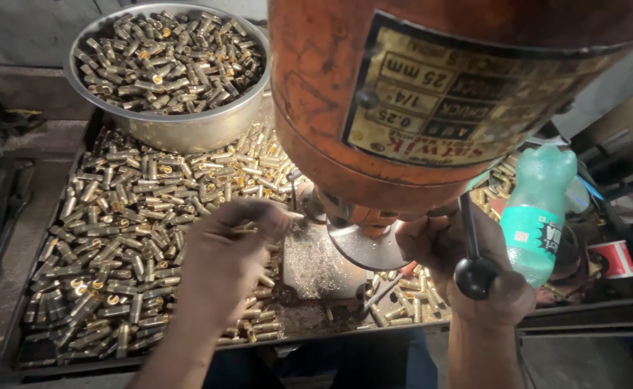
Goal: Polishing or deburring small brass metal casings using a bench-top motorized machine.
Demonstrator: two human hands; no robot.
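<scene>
Above both hands, orange drill head (403, 86)

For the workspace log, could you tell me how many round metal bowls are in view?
1: the round metal bowl sits at the tray's far end, full of brass pieces; the machine could hide others.

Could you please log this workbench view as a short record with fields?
Left hand: pinches a small brass cylindrical piece, over the loose brass pieces.
Right hand: around the black ball-ended lever.
Machine: orange drill press body, above a round metal table.
Tray: dark metal tray, covered in short brass pieces.
Bowl: round steel bowl, full of brass pieces, at the tray's far end.
Bottle: green plastic bottle, to the right.
</scene>
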